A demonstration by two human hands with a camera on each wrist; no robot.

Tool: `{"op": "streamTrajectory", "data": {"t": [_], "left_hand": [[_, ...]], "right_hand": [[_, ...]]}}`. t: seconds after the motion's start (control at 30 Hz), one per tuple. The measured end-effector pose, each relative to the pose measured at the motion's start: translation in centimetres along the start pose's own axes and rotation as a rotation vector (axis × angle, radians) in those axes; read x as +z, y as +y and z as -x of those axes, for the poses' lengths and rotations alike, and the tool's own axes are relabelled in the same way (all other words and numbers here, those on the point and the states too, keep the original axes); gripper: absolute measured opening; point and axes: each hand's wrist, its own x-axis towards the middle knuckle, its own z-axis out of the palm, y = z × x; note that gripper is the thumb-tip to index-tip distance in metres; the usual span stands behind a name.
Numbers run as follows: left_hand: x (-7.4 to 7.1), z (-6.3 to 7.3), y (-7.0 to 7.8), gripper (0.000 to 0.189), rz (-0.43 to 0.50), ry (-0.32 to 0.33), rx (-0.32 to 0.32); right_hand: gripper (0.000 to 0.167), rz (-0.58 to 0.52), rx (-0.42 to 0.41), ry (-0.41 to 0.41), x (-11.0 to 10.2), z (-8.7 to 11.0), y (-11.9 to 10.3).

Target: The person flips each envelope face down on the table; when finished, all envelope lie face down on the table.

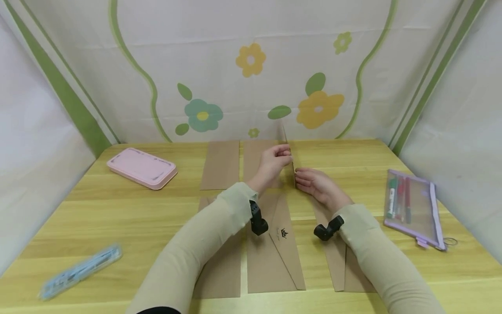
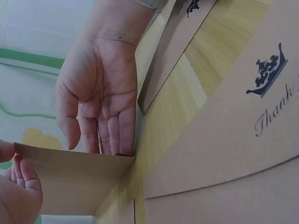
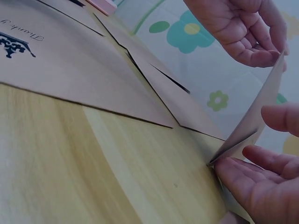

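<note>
Between my hands a folded brown paper card point(image 3: 259, 102) stands on edge over the table, seen nearly edge-on in the head view. My left hand point(image 1: 272, 163) pinches its upper edge between thumb and fingers. Lower down, my right hand point(image 1: 319, 187) has its fingers extended against the card's lower corner, thumb held apart. Two plain brown cards point(image 1: 221, 165) lie flat at the back, one partly hidden by my left hand. In front of them lie brown envelopes: one in the middle point(image 1: 270, 261) printed with a black crown, one left point(image 1: 223, 272), and one right point(image 1: 331, 257) partly under my sleeve.
A pink case point(image 1: 142, 168) sits at the back left, and a blue clear-wrapped packet point(image 1: 80, 271) at the front left. A lilac-edged zip pouch point(image 1: 415, 209) with several pens lies at the right. Behind the table hangs a flowered cloth point(image 1: 219, 48).
</note>
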Motion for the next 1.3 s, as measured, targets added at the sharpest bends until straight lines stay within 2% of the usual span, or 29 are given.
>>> {"op": "streamTrajectory", "data": {"t": [0.17,0.23,0.33,0.43,0.63,0.7,0.9,1.1,1.3], "left_hand": [[0.3,0.1,0.0,0.035,-0.030,-0.029,0.003],[0.3,0.1,0.0,0.034,-0.030,-0.034,0.004],[0.4,0.1,0.0,0.033,-0.026,-0.036,0.007],[0.4,0.2,0.0,0.033,-0.035,-0.041,0.008],[0.4,0.2,0.3,0.034,-0.040,-0.049,0.019],[0.3,0.1,0.4,0.034,-0.041,-0.050,0.022],[0.6,0.1,0.3,0.034,-0.054,-0.040,0.032],[0.8,0.2,-0.1,0.043,-0.086,-0.020,0.034],[0.9,0.3,-0.1,0.047,-0.098,-0.017,0.030]], "right_hand": [[0.075,-0.014,-0.039,-0.041,-0.5,-0.1,0.5],[0.072,-0.014,-0.035,-0.023,-0.4,0.0,0.4],[0.065,0.027,-0.033,0.054,0.3,0.3,-0.1],[0.058,0.068,-0.071,0.151,1.0,1.0,-0.6],[0.055,0.200,-0.249,0.382,2.8,2.1,-0.8],[0.054,0.190,-0.299,0.431,3.3,2.1,-0.5],[0.053,0.177,-0.376,0.498,4.4,1.7,1.0],[0.037,0.216,-0.473,0.569,5.4,1.0,1.0],[0.025,0.289,-0.471,0.686,5.8,0.6,0.7]]}}
